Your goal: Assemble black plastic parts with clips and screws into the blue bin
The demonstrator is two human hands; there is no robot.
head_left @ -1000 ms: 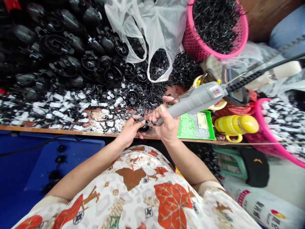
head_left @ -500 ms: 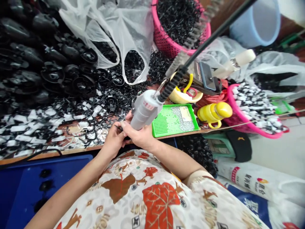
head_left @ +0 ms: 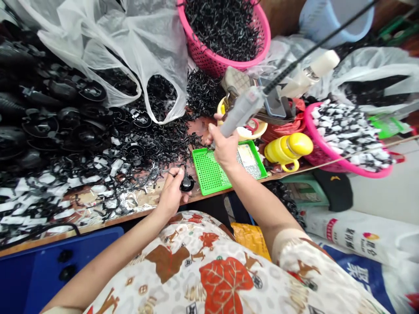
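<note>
My left hand (head_left: pixel 171 194) pinches a small round black plastic part (head_left: pixel 187 184) at the front edge of the wooden bench (head_left: pixel 137 207). My right hand (head_left: pixel 223 148) is wrapped round a grey electric screwdriver (head_left: pixel 240 112) with a black cable rising to the upper right. Its tip points down over a green plastic tray (head_left: pixel 212 176) that holds small silver screws. The two hands are apart, the right one higher and to the right of the left.
Piles of black plastic housings (head_left: pixel 62 122) and loose black and white clips cover the bench on the left. Two pink baskets (head_left: pixel 209 59) (head_left: pixel 350 168) hold parts. A clear bag (head_left: pixel 137 52), a yellow bottle (head_left: pixel 290 150) and a blue bin (head_left: pixel 29 279) below are nearby.
My right hand lifted the screwdriver off the black part and carried it right, over the green tray. My left hand stayed at the bench edge with the part. The view shifted right.
</note>
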